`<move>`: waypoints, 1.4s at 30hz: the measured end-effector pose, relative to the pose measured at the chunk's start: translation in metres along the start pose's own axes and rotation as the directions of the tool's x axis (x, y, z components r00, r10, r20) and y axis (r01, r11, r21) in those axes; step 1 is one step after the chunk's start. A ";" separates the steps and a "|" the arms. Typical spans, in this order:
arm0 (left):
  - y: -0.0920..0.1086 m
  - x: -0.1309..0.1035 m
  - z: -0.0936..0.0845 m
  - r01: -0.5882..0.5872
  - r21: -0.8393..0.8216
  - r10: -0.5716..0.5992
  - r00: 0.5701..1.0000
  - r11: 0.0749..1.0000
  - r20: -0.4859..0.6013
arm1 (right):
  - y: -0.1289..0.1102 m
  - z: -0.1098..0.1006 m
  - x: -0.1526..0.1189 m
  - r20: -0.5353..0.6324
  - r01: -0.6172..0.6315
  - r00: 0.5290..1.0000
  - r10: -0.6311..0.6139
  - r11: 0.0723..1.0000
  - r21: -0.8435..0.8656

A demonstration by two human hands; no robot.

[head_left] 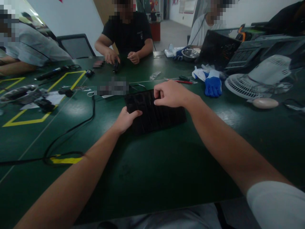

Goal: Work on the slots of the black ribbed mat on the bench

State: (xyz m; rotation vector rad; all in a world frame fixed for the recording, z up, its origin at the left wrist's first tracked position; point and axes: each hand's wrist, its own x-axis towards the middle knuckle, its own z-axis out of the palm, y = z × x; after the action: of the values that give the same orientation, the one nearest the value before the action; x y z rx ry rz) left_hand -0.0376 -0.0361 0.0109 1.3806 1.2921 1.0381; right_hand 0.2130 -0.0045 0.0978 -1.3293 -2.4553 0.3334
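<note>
One broad dark-green bench [166, 168] fills most of the view; bare arms reach over it from 8 and 4 o'clock. Across it, toward 11 o'clock, is a person in a black shirt [131, 31]. At the centre of the clock face is a flat black panel [164, 116], ridged and divided, its detail lost in shadow. The right hand [170, 93] is over the panel's 1 o'clock edge, fingers curled, thumb near the forefinger; whether it pinches anything, I cannot tell. The left hand [127, 120] grips the panel at 9 o'clock, thumb laid on top, the other fingers mostly hidden. For good control, the left grip should probably be firm but light, so the panel does not twist under the right fingertips; tilting it toward the light might bring out the ridges. As for writing, the framed notices [190, 5] on the wall at 1 o'clock are too distant to read, and a small pale mark on the black shirt is too blurred. No brand or label can be made out on the panel.
</note>
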 end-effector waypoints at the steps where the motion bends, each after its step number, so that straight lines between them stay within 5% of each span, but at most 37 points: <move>1: 0.001 -0.001 0.000 -0.002 0.001 0.002 1.000 1.000 0.002 | 0.000 0.000 0.000 -0.005 -0.002 1.000 0.002 1.000 -0.003; 42: 0.001 -0.002 0.000 0.001 -0.003 -0.001 1.000 1.000 0.012 | 0.004 -0.008 0.001 0.038 0.019 0.999 -0.022 0.996 0.082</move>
State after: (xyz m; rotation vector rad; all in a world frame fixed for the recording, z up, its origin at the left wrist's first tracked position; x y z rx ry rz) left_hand -0.0376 -0.0379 0.0124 1.3823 1.2817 1.0295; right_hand 0.2187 -0.0012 0.1035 -1.2743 -2.4573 0.4535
